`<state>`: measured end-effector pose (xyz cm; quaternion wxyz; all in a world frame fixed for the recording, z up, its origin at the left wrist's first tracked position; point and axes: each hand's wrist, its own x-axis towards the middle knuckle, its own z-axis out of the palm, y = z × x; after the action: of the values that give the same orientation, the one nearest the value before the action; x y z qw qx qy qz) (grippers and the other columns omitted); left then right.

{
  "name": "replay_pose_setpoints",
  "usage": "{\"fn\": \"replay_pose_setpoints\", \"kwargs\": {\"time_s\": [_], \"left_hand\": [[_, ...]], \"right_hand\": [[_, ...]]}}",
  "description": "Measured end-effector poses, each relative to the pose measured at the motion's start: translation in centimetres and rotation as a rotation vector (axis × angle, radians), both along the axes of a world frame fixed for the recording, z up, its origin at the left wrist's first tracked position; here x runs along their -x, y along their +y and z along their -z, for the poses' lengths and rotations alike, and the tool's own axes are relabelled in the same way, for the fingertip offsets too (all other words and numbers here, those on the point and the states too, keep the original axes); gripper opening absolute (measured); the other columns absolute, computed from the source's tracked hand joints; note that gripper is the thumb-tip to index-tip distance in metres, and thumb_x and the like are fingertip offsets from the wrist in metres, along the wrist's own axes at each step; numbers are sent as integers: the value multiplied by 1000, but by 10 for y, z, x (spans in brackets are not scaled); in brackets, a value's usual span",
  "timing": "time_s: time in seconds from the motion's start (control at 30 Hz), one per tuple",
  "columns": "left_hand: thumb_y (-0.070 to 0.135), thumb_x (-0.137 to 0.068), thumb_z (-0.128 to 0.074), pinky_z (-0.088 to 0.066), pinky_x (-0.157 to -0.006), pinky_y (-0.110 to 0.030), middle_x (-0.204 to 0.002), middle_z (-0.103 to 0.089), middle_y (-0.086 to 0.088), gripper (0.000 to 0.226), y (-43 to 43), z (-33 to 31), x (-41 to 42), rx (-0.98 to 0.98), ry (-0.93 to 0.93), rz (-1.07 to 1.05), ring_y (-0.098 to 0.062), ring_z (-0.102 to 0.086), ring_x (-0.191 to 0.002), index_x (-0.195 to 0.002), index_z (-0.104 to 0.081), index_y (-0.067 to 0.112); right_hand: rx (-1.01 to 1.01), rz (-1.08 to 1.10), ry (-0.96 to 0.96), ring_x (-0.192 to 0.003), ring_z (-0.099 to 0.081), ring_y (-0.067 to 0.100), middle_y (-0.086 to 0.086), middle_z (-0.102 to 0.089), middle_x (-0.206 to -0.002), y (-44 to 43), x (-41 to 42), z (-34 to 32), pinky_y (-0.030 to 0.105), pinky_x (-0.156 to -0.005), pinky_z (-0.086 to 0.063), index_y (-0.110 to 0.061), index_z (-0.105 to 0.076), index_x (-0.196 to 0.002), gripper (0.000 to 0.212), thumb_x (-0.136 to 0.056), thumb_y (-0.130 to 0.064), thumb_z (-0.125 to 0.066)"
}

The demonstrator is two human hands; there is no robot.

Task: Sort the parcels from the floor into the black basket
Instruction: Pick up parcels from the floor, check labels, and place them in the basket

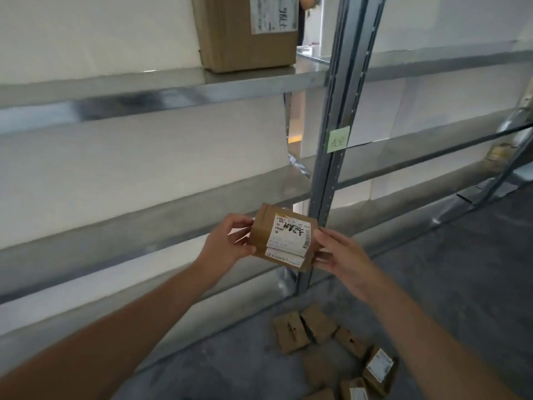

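A small brown cardboard parcel (284, 239) with a white shipping label facing me hangs in front of the metal shelving. My left hand (227, 243) grips its left end, thumb on the near side and fingers curled over the top. My right hand (339, 252) holds its right end the same way. Several more small brown parcels (317, 327) lie in a loose pile on the grey floor below, some label up (379, 366). No black basket is in view.
Metal shelving (161, 90) fills the left and middle, with an upright post (331, 157) carrying a green sticky note (338, 139). A large cardboard box (248, 33) stands on an upper shelf. Another shelf unit (461, 145) runs off to the right over grey floor (476, 269).
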<state>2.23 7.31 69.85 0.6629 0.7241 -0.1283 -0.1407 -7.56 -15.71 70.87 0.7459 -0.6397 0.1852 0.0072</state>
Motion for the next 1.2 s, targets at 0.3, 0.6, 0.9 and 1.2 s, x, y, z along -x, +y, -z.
{"fn": "replay_pose_setpoints", "kwargs": {"time_s": [0.3,0.6,0.9,1.2], "left_hand": [[-19,-70,-74,-55,-82,-21,-120,-63,-11,53,173,21,66,81,37,-404,-15,-67,-110,-112,-56,9],[13,-76,-81,-54,-83,-16,-120,-68,4,56,371,54,202,109,110,-750,-7,-66,-110,-128,-62,14],[9,-84,-75,-55,-88,-22,-122,-69,0,47,517,51,323,184,76,-1108,-11,-65,-114,-129,-62,12],[8,-87,-72,-56,-78,-16,-120,-70,1,43,643,53,387,246,75,-1335,-11,-65,-113,-129,-64,14]], "right_hand": [[94,-330,6,-101,-71,21,10,-71,-112,156,-40,17,38,-88,-59,-19,-60,-127,40,-89,-18,-70],[74,-684,60,-103,-69,27,16,-67,-116,381,-5,46,31,-84,-59,-14,-60,-126,42,-87,-2,-70],[80,-938,14,-102,-68,25,14,-65,-118,585,59,46,34,-84,-55,-16,-58,-125,40,-90,1,-65],[76,-1077,-29,-105,-66,26,11,-65,-115,750,106,46,35,-84,-56,-12,-54,-125,38,-91,1,-63]]}}
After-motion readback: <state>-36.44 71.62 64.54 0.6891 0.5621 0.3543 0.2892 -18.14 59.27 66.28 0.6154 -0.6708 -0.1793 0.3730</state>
